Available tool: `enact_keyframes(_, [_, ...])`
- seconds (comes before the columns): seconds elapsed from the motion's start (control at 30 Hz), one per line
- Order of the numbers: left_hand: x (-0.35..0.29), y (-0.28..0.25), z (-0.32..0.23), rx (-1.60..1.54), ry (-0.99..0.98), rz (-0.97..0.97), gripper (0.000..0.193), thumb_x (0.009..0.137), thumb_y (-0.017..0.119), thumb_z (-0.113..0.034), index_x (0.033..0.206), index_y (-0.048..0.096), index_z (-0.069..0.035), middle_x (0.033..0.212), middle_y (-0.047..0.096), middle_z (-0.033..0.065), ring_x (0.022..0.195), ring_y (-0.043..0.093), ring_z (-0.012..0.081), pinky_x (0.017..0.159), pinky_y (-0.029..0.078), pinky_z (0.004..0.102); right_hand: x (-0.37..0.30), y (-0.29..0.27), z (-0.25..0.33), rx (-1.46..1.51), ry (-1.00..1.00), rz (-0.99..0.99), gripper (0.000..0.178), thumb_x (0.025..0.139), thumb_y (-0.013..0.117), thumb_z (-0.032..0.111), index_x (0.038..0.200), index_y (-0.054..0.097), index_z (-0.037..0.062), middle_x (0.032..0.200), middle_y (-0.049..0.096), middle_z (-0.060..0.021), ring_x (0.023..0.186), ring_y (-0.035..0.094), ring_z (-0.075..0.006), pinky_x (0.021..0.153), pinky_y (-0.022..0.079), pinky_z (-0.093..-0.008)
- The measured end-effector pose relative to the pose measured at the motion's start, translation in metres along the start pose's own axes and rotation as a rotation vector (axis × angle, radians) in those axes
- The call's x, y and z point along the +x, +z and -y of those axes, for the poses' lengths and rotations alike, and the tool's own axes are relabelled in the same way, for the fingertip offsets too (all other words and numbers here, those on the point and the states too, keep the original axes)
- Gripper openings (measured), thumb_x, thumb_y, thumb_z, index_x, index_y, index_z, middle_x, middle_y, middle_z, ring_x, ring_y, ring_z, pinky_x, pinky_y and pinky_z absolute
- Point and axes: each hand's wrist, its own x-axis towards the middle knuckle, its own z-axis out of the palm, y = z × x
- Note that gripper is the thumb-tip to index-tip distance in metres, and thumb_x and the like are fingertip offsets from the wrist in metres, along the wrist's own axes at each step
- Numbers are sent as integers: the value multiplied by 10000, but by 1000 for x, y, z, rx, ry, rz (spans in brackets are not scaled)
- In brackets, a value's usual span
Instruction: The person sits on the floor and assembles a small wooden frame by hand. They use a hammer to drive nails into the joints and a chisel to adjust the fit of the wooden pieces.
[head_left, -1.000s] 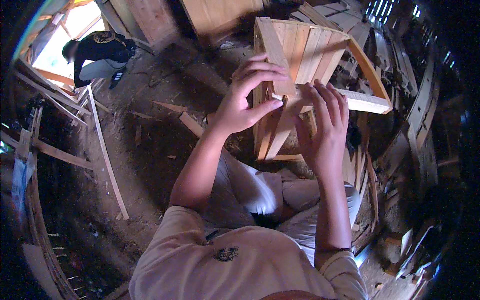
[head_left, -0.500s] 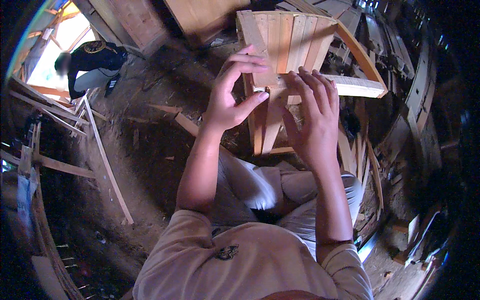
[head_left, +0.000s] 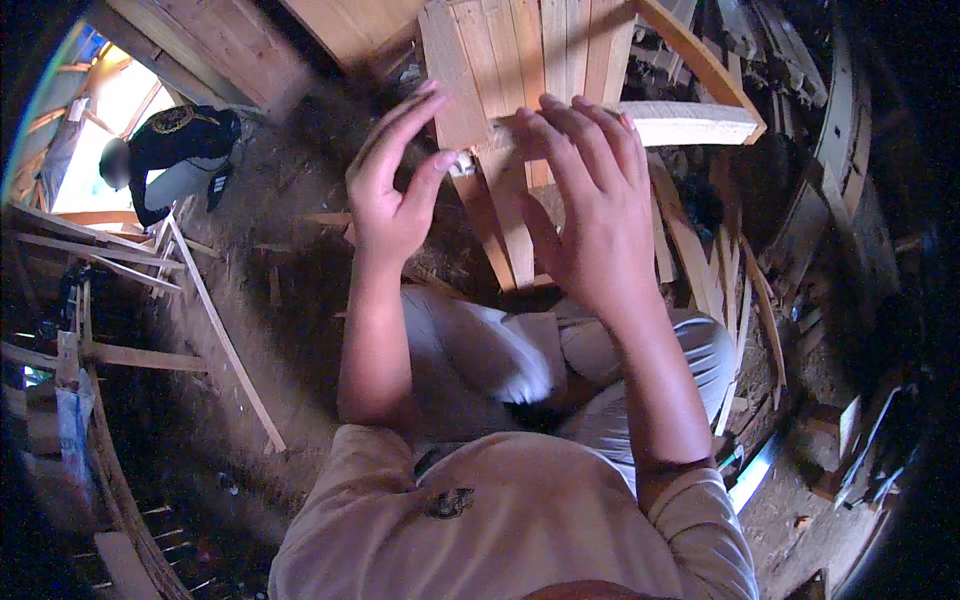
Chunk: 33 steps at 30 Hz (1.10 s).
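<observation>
A slatted piece of wooden furniture, perhaps a chair (head_left: 527,55), stands in front of my crossed legs, with a wide board along its left side and a pale rail (head_left: 690,125) reaching right. My left hand (head_left: 393,195) is open beside the left board, its fingers raised and thumb apart near a whitish, rough wood end (head_left: 462,164). My right hand (head_left: 600,200) is open too, palm down, fingers stretched over the near corner where board and rail meet. It hides part of that joint; whether the fingertips touch the wood I cannot tell.
Scrap wood and offcuts (head_left: 700,250) lie heaped on the right. A long thin strip (head_left: 230,335) lies across the dirt floor on the left, near stacked lumber (head_left: 110,255). Another person (head_left: 185,150) bends over at the far left. Large boards (head_left: 230,45) stand behind.
My left hand has come away leftward from the board's end, leaving it in view. My right hand has shifted slightly left and up with the view; the furniture sits higher and further left.
</observation>
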Motion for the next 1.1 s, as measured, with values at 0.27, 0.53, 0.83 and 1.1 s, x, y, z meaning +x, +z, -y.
enact_keyframes(0.27, [-3, 2, -3, -229, -81, 44, 503, 1051, 413, -280, 1343, 610, 79, 1451, 577, 217, 1420, 484, 334, 1215, 301, 436, -2, 4, -7, -27, -69, -58, 659, 753, 781, 77, 1383, 591, 99, 1392, 593, -131, 1325, 514, -377, 1158, 363, -518])
enact_keyframes(0.53, [-7, -6, -10, -224, -126, 80, 544, 1007, 454, -258, 1419, 546, 85, 1494, 544, 211, 1455, 446, 294, 1226, 264, 401, 3, -9, 10, -49, -22, 23, 642, 668, 761, 32, 1286, 596, -7, 1342, 569, -212, 1304, 490, -433, 1124, 412, -508])
enact_keyframes(0.83, [-7, 10, 8, -140, 20, 49, 484, 919, 482, -188, 1305, 612, 74, 1414, 590, 213, 1427, 460, 333, 1236, 258, 438, -28, -27, -20, 15, -38, -28, 625, 825, 761, 70, 1424, 584, 83, 1505, 538, -145, 1429, 461, -360, 1175, 382, -488])
enact_keyframes(1.1, [-9, 18, 18, -45, 114, -24, 463, 1033, 492, -313, 1276, 627, 57, 1355, 629, 218, 1342, 543, 360, 1182, 352, 504, -243, -138, -181, -353, 632, -7, 254, 933, 711, 87, 1163, 692, -18, 1171, 720, -174, 1083, 707, -302, 945, 542, -385])
